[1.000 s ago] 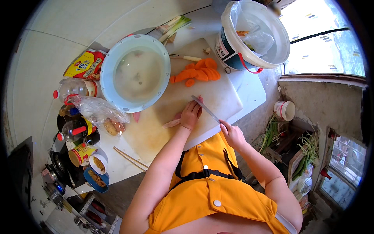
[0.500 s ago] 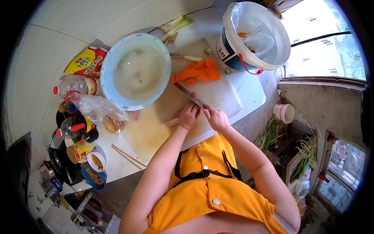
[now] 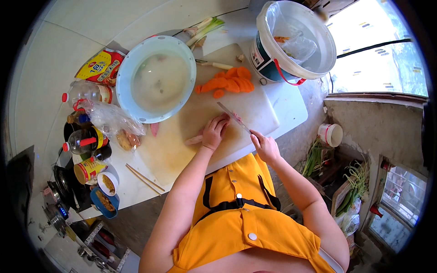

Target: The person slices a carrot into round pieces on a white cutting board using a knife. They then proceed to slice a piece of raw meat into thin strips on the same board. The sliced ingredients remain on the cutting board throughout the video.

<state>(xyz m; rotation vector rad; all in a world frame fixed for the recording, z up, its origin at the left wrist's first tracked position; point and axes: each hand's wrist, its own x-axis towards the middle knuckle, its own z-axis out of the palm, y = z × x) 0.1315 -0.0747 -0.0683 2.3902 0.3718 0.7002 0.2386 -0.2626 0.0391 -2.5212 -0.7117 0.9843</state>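
Pink meat (image 3: 194,140) is pinned crosswise beneath the nearer left hand (image 3: 215,131). To its right, a knife (image 3: 232,116) is gripped by the right hand (image 3: 266,147).

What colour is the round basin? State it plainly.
The basin is pale blue; the head view shows it best.

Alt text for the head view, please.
A person's right hand holds a knife beside raw meat that the left hand steadies on a cutting board. Sliced carrots lie beyond; a light-blue basin of cloudy liquid stands at left.
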